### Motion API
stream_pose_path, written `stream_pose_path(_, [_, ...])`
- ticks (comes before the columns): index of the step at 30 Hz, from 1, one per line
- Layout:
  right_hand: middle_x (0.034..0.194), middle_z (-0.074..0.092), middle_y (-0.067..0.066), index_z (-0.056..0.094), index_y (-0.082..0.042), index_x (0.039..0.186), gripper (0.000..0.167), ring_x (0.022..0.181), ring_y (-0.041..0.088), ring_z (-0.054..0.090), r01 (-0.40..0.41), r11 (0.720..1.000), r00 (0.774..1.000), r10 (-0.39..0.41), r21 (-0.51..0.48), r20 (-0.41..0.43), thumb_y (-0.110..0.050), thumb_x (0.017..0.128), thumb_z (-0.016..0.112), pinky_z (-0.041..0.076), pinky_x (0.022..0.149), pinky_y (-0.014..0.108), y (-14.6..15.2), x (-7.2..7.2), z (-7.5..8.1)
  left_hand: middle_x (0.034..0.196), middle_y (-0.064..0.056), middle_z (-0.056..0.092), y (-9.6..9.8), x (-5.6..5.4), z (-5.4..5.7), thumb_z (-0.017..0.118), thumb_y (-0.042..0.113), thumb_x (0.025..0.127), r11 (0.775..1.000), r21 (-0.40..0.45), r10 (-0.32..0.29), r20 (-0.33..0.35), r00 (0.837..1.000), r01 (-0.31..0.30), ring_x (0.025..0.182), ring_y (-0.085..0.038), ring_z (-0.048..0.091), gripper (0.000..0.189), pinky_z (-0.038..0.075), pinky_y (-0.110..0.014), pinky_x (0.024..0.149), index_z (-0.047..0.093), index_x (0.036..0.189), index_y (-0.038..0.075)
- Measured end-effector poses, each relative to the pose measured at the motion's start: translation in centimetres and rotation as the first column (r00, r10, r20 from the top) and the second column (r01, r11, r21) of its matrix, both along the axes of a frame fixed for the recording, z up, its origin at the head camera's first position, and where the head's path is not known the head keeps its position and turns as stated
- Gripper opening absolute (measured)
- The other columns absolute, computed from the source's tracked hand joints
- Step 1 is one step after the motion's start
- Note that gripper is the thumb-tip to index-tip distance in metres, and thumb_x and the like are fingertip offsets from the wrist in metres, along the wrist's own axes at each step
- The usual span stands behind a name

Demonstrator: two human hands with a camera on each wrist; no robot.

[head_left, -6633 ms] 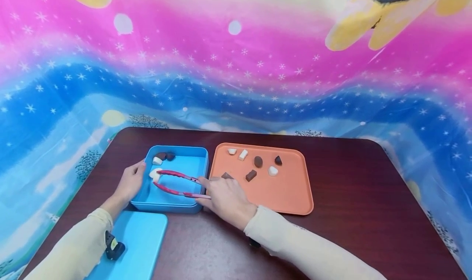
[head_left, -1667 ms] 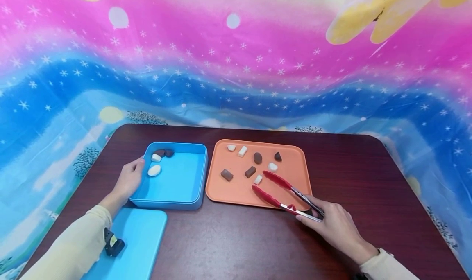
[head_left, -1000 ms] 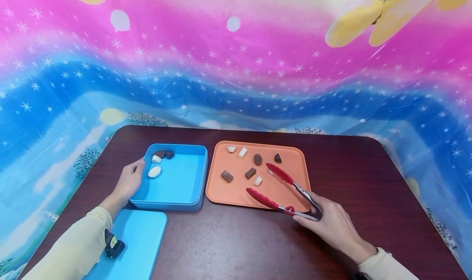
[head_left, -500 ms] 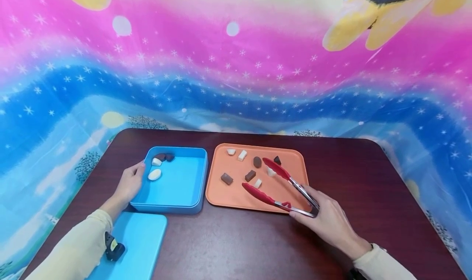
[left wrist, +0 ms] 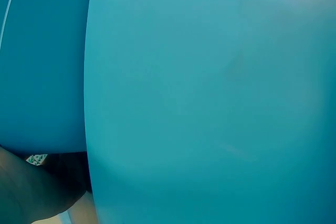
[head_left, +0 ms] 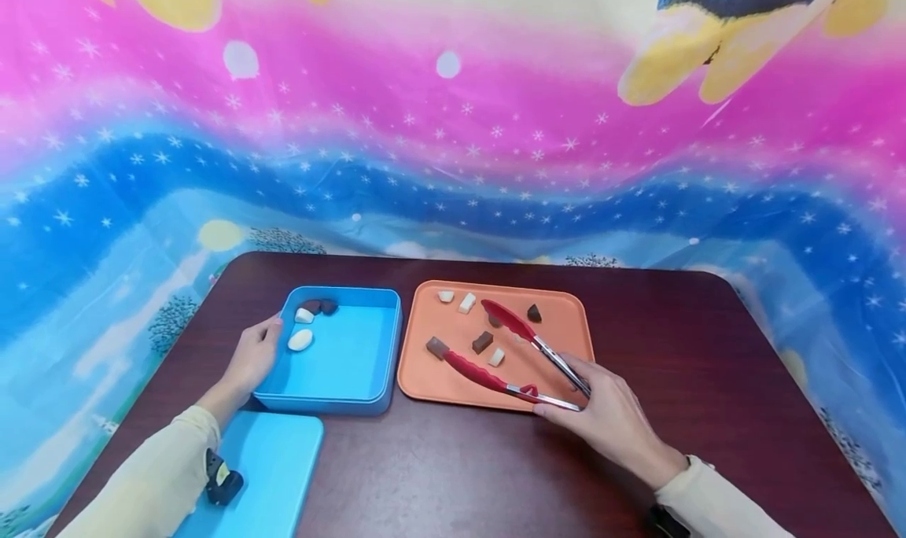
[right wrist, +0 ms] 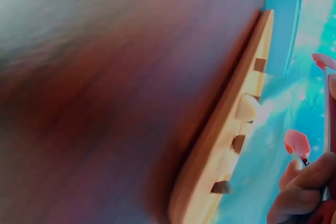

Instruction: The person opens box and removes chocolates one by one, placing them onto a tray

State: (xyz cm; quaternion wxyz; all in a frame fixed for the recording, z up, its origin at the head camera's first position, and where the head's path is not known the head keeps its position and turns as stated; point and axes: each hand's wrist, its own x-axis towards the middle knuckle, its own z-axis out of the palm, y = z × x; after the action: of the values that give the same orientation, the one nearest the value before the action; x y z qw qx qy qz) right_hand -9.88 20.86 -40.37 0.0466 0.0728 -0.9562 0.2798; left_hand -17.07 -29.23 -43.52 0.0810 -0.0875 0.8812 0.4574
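Note:
My left hand point(head_left: 253, 357) grips the left wall of an open blue box point(head_left: 340, 403), its fingertips at the rim. Inside the box lie a white oval piece point(head_left: 300, 340), a white lump point(head_left: 304, 315) and dark brown pieces point(head_left: 327, 307). My right hand point(head_left: 612, 412) holds red-tipped metal tongs point(head_left: 481, 374), spread wide over the orange tray point(head_left: 453, 394). The lower tip is right at a brown block point(head_left: 435, 348); the upper arm partly covers a brown oval piece point(head_left: 494, 322). Between the arms lie another brown block point(head_left: 483, 341) and a small white block point(head_left: 497, 357).
A flat blue lid point(head_left: 272, 459) lies in front of the box, under my left forearm. Toward the tray's back are white pieces point(head_left: 467, 302) and a dark wedge point(head_left: 534, 313). A printed cloth point(head_left: 453, 129) hangs behind the dark wooden table point(head_left: 425, 475).
Seconds ago the tongs held the white oval piece over the box; it now lies inside. Since then the tongs have moved over the tray, lately sliding left. My left hand has stayed.

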Motion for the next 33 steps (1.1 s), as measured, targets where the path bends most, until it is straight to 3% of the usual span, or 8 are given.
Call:
stream_pose_path(5, [0.118, 0.074, 0.004, 0.064, -0.013, 0.135, 0.086, 0.092, 0.017, 0.065, -0.009, 1.0, 1.0, 0.008, 0.015, 0.021, -0.072, 0.073, 0.076, 0.055, 0.075, 0.039, -0.7, -0.4, 0.4, 0.165, -0.029, 0.018, 0.4, 0.0, -0.2, 0.018, 0.042, 0.111, 1.0, -0.001, 0.001, 0.011, 1.0, -0.001, 0.154, -0.049, 0.016, 0.066, 0.02, -0.065, 0.124, 0.014, 0.159, -0.004])
stream_pose_path(7, [0.105, 0.075, 0.002, 0.064, -0.013, 0.135, 0.088, 0.083, 0.016, 0.062, -0.018, 1.0, 0.999, 0.017, 0.013, 0.039, -0.075, 0.073, 0.075, 0.051, 0.068, 0.034, -1.1, -0.6, 0.7, 0.165, -0.029, 0.018, 0.5, 0.0, -0.3, 0.018, 0.042, 0.111, 1.0, -0.001, 0.002, 0.013, 1.0, -0.002, 0.154, -0.049, 0.016, 0.067, 0.02, -0.065, 0.124, 0.014, 0.159, -0.004])
stream_pose_path(14, [0.107, 0.073, 0.001, 0.06, -0.013, 0.141, 0.092, 0.08, 0.012, 0.06, -0.076, 0.997, 0.996, 0.075, 0.014, 0.045, -0.074, 0.073, 0.074, 0.049, 0.063, 0.029, -3.0, -1.4, 1.8, 0.165, -0.029, 0.017, 0.4, -0.2, 0.0, 0.018, 0.041, 0.112, 1.0, -0.003, -0.002, -0.001, 1.0, 0.002, 0.154, -0.049, 0.015, 0.065, 0.019, -0.065, 0.124, 0.013, 0.159, -0.004])
stream_pose_path(17, [0.084, 0.066, -0.001, 0.062, -0.014, 0.137, 0.087, 0.071, 0.012, 0.051, -0.104, 0.995, 0.994, 0.103, 0.009, 0.041, -0.07, 0.073, 0.078, 0.039, 0.056, 0.025, -4.1, -1.7, 2.1, 0.165, -0.029, 0.017, 0.2, -0.3, -0.1, 0.018, 0.041, 0.112, 1.0, -0.006, -0.003, -0.009, 1.0, 0.003, 0.154, -0.049, 0.015, 0.066, 0.02, -0.065, 0.123, 0.013, 0.159, -0.004])
stream_pose_path(20, [0.074, 0.057, -0.003, 0.065, -0.016, 0.132, 0.078, 0.064, 0.01, 0.046, -0.135, 0.991, 0.99, 0.135, 0.008, 0.028, -0.064, 0.073, 0.082, 0.036, 0.051, 0.023, -5.2, -1.9, 2.4, 0.165, -0.029, 0.017, 0.0, -0.2, -0.2, 0.018, 0.042, 0.111, 1.0, -0.011, 0.002, -0.006, 1.0, -0.002, 0.154, -0.049, 0.015, 0.066, 0.02, -0.066, 0.123, 0.013, 0.159, -0.004])
stream_pose_path(26, [0.073, 0.056, -0.005, 0.069, -0.025, 0.114, 0.056, 0.055, 0.008, 0.043, -0.176, 0.984, 0.983, 0.176, -0.009, 0.049, -0.059, 0.073, 0.085, 0.033, 0.047, 0.023, -7.3, -2.5, 2.6, 0.165, -0.03, 0.018, -0.2, -0.1, -0.3, 0.018, 0.042, 0.111, 1.0, -0.02, 0.005, 0.005, 1.0, -0.005, 0.153, -0.05, 0.016, 0.067, 0.021, -0.066, 0.123, 0.013, 0.159, -0.004])
stream_pose_path(30, [0.069, 0.052, -0.004, 0.068, -0.026, 0.114, 0.057, 0.051, 0.007, 0.036, -0.198, 0.98, 0.977, 0.196, 0.015, 0.08, -0.062, 0.072, 0.084, 0.026, 0.044, 0.024, -8.7, -3.0, 2.7, 0.165, -0.03, 0.018, -0.2, -0.1, -0.2, 0.018, 0.042, 0.111, 1.0, -0.02, 0.007, 0.003, 1.0, -0.007, 0.153, -0.05, 0.016, 0.066, 0.02, -0.066, 0.123, 0.014, 0.159, -0.004])
stream_pose_path(33, [0.069, 0.052, -0.004, 0.066, -0.022, 0.126, 0.071, 0.054, 0.007, 0.038, -0.22, 0.974, 0.974, 0.216, 0.06, 0.067, -0.064, 0.071, 0.083, 0.027, 0.044, 0.024, -9.7, -3.3, 2.5, 0.165, -0.029, 0.018, -0.2, -0.2, -0.2, 0.018, 0.042, 0.111, 1.0, -0.016, 0.007, 0.003, 1.0, -0.007, 0.153, -0.05, 0.016, 0.066, 0.02, -0.066, 0.123, 0.014, 0.159, -0.004])
